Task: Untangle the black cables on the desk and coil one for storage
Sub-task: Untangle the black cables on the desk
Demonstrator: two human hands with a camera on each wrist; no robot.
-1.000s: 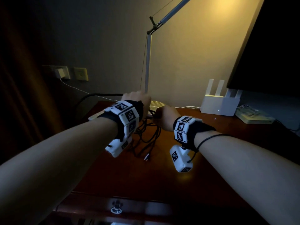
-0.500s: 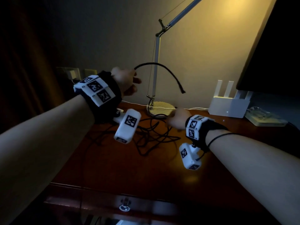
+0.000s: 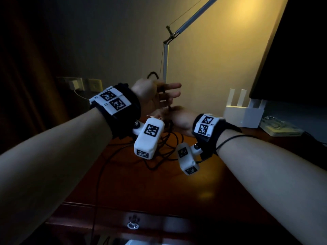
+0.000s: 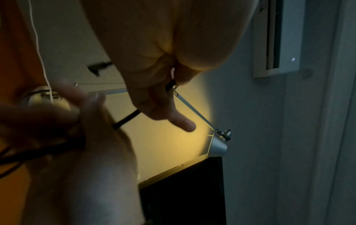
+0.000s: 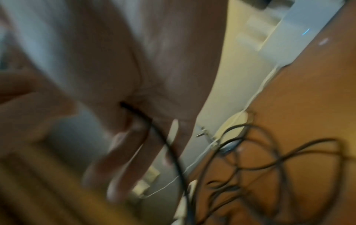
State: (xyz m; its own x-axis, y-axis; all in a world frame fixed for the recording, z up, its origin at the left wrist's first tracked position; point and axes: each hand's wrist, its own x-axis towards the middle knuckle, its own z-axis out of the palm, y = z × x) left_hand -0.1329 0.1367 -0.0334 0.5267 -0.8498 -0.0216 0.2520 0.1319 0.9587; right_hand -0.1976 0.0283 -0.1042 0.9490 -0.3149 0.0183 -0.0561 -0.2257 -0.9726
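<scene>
I pinch a thin black cable [image 3: 165,92] in my left hand [image 3: 152,96], raised above the desk, thumb and curled fingers on it while two fingers stick out straight; a short loop of it arcs up behind my knuckles. Just below, my right hand [image 3: 178,119] grips the same cable, which runs out of my closed palm in the right wrist view. From my hands it drops to the loose tangle of black cables [image 3: 164,149] lying on the reddish-brown wooden desk [image 3: 177,188] beneath my wrists, with one strand trailing over the front edge. Right behind my grip stands the silver jointed desk lamp [image 3: 166,62], its upright pole close to my fingers. To the right sits a white router with upright antennas [image 3: 242,115], beyond it a dark monitor [image 3: 293,50]. To the left, a white charger [image 3: 74,84] is plugged into the wall socket.
</scene>
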